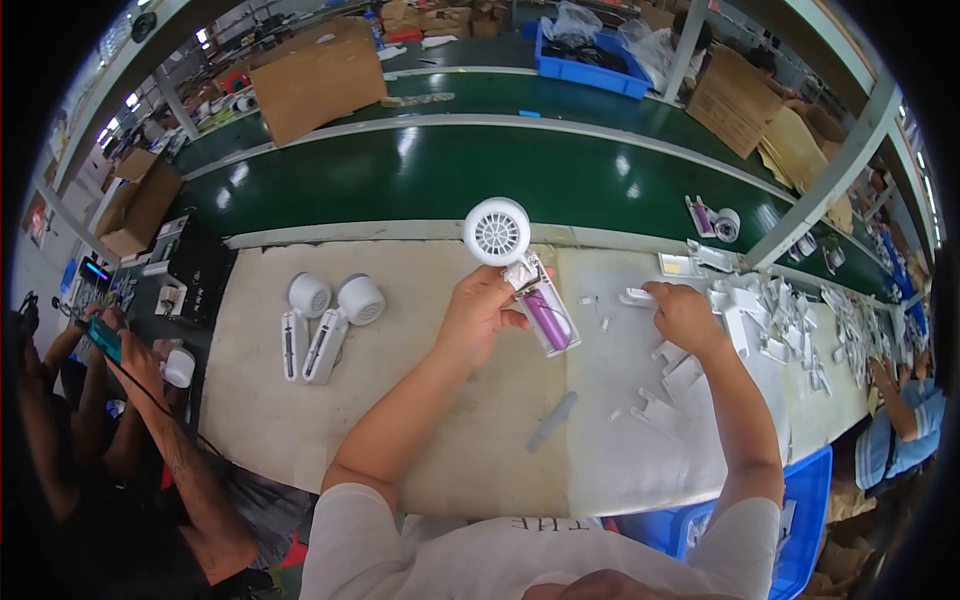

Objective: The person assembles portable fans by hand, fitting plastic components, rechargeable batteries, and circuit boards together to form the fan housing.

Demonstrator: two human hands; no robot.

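My left hand is closed round the neck of a white handheld fan. The fan's round grille points up, and its opened handle shows a purple cylindrical battery. Off to the right, the fingers of my right hand are closed at the end of a small white plastic piece by the table's middle right. Two more white fans lie side by side on the left of the work mat. Below the held fan rests a grey strip-like tool.
Loose white plastic parts are heaped at the right. A green conveyor belt runs behind the mat, carrying another opened fan. A blue bin stands below the table's right edge. Other people's hands work at the left and right.
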